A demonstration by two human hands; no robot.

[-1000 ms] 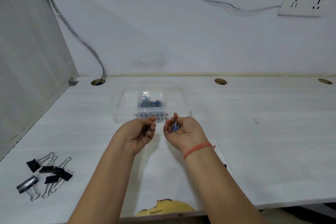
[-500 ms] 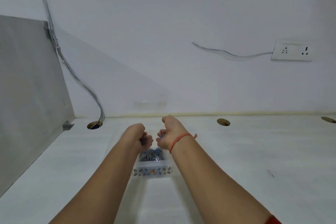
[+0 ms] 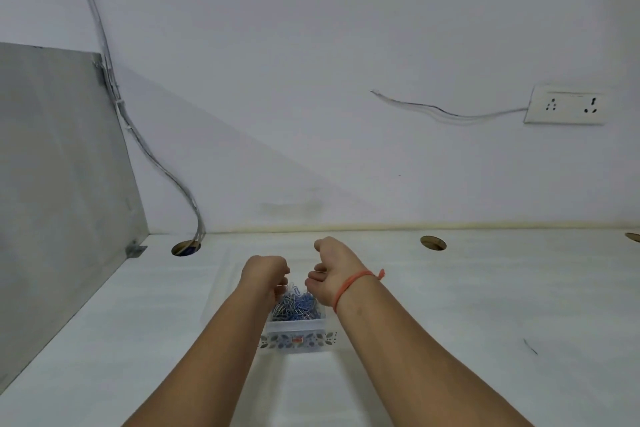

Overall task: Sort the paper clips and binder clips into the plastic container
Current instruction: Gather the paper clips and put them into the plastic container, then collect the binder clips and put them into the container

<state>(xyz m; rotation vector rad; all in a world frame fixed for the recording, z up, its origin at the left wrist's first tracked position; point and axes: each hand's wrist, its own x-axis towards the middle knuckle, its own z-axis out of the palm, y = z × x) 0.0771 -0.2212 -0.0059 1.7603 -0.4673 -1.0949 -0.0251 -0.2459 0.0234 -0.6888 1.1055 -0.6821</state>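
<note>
My left hand (image 3: 266,270) at 11 o'clock and right hand (image 3: 330,272) at 1 o'clock curl apart over the container (image 3: 298,340), probably releasing paper clips (image 3: 298,309); what they grip, I cannot tell.

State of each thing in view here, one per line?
plastic container: open, upright.
paper clips: heaped inside the plastic container.
left hand: fingers curled, over the clips; contents hidden.
right hand: fingers curled, over the clips; contents hidden.
wall socket: nothing plugged in.
</note>
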